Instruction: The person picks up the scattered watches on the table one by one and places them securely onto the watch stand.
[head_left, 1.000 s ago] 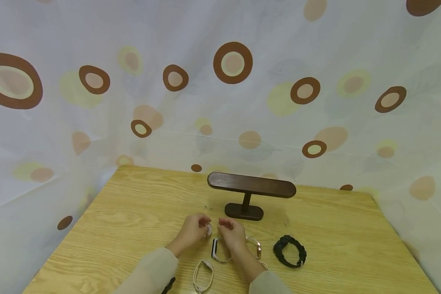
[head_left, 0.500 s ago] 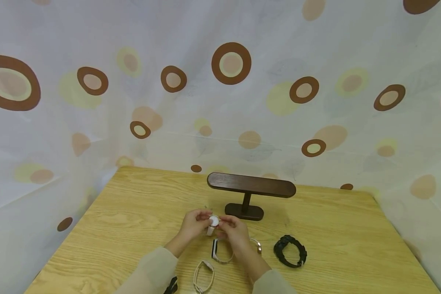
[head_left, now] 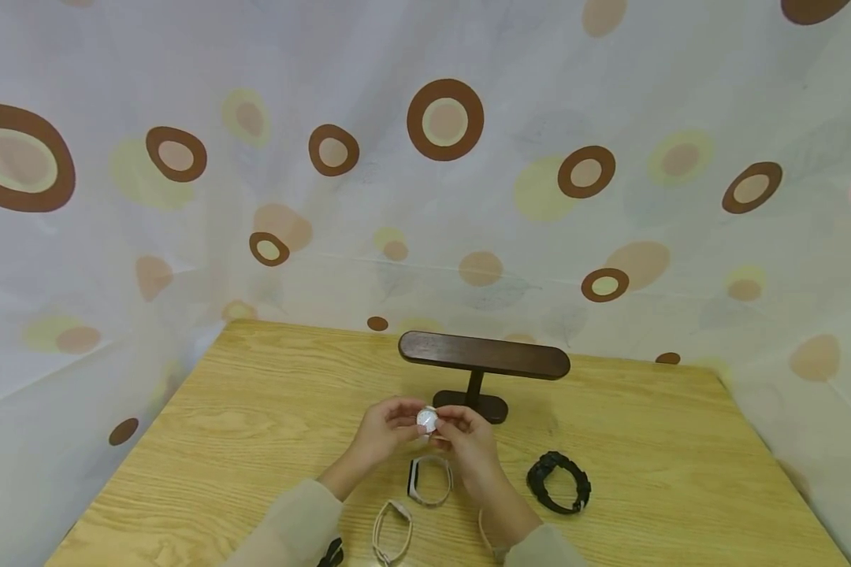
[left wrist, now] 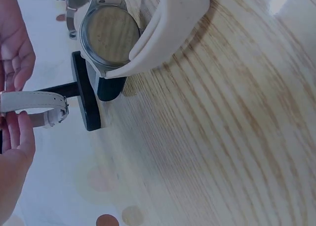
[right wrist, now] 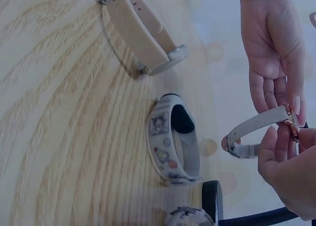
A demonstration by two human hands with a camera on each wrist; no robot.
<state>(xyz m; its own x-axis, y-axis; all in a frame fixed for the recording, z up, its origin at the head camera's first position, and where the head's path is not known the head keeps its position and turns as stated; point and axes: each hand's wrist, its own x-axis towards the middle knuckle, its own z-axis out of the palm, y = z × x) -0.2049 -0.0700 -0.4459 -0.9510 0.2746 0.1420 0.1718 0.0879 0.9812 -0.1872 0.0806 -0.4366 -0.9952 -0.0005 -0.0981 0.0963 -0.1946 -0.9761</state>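
Between my two hands, above the wooden table (head_left: pixel 269 394), is a wristwatch (head_left: pixel 428 420) with a round white dial facing the head camera. My left hand (head_left: pixel 381 433) pinches its left side, thumb at the dial's edge. My right hand (head_left: pixel 473 450) pinches its right side. Both wrist views show the pale strap (right wrist: pixel 259 122) buckled into a loop below a rose-gold case. Nearer me on the table lies a white fitness band (head_left: pixel 413 479) with a dark screen; the right wrist view shows printed stickers on it (right wrist: pixel 163 142). A cream-strapped watch (head_left: pixel 401 510) lies closer still.
A dark wooden T-shaped display stand (head_left: pixel 484 355) stands just beyond my hands. To the right lies a chunky black watch (head_left: pixel 541 471). A pale strap (head_left: pixel 485 531) is mostly hidden by my right forearm, and a black item (head_left: pixel 333 553) shows beside my left sleeve.
The watch has come up and to the right, its dial turned toward the head camera. My right hand, earlier apart from it, now grips it too. Both hands have shifted slightly right.
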